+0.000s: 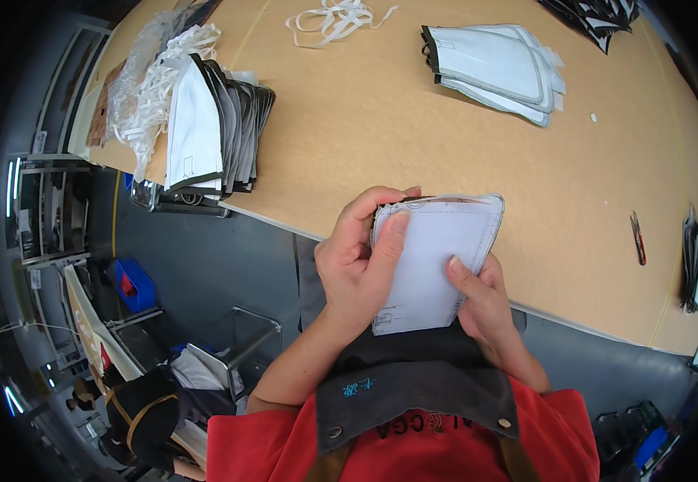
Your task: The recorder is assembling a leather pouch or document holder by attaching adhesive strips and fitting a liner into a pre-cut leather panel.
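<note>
A white flat sewn fabric piece (429, 257) with dark edging is held upright in front of my chest, over the table's near edge. My left hand (365, 249) grips its upper left corner, thumb on the white face and fingers behind. My right hand (481, 297) holds the lower right edge, its thumb pressed on the face. The piece looks layered along its top edge. What lies behind it is hidden.
On the tan table (349, 120) stand a thick stack of similar pieces (212, 128) at left and a smaller pile (493, 68) at far right. White straps (337, 20), a strap bundle (156, 96), small red snips (639, 241) and dark-edged pieces (694, 261) lie around. Another person (144, 410) is at lower left.
</note>
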A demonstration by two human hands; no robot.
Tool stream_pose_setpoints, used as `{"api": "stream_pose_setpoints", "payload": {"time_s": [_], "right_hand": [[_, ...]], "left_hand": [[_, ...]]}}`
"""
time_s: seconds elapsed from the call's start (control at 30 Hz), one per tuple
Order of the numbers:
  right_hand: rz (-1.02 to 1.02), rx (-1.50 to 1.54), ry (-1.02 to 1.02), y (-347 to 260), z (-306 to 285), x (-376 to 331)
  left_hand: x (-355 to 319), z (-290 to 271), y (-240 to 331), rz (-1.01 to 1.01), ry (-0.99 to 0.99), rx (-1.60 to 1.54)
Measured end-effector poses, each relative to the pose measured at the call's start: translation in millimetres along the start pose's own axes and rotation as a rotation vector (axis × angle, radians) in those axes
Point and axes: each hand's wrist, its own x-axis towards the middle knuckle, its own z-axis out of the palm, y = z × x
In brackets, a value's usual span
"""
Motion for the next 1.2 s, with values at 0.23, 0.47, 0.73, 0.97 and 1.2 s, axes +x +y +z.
{"api": "stream_pose_setpoints", "payload": {"time_s": [0.23, 0.47, 0.73, 0.97, 1.2], "right_hand": [[-0.019, -0.03, 0.027, -1.1, -4.8, 1.2], [-0.049, 0.002, 0.013, 0.9, -5.6, 1.3], [-0.054, 0.0, 0.015, 1.5, -5.3, 0.6], [-0.04, -0.015, 0.023, 3.1, -6.4, 0.6], [-0.085, -0.05, 0.034, 1.9, -0.2, -0.1]], "left_hand": [[-0.5, 7.0, 1.3, -0.003, 0.011, -0.147], [-1.0, 7.1, -0.2, -0.015, 0.002, -0.192], [-1.9, 7.2, -2.2, 0.018, 0.007, -0.192], [-2.0, 5.8, -5.8, 0.067, 0.023, -0.155], [-2.2, 3.0, -11.6, 0.192, 0.061, -0.007]]}}
